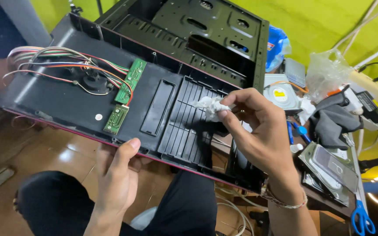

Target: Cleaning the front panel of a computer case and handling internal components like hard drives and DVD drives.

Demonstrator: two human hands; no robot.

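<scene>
A black computer-case front panel (66, 100) lies tilted across my lap, inner side up, still joined to the black metal chassis (197, 30) behind it. My left hand (117, 172) grips the panel's near edge, thumb on top. My right hand (254, 126) pinches a crumpled white tissue (208, 107) against the slotted vent grille (187, 120). Two green circuit boards (130, 81) with coloured wires (57, 59) sit on the panel's left half.
A cluttered desk at the right holds hard drives (329, 168), an optical drive (281, 96), a grey cloth (333, 120), a clear plastic bag (327, 70) and blue scissors (362, 218). White cables (232, 209) lie on the brown tiled floor (36, 153). The wall is yellow-green.
</scene>
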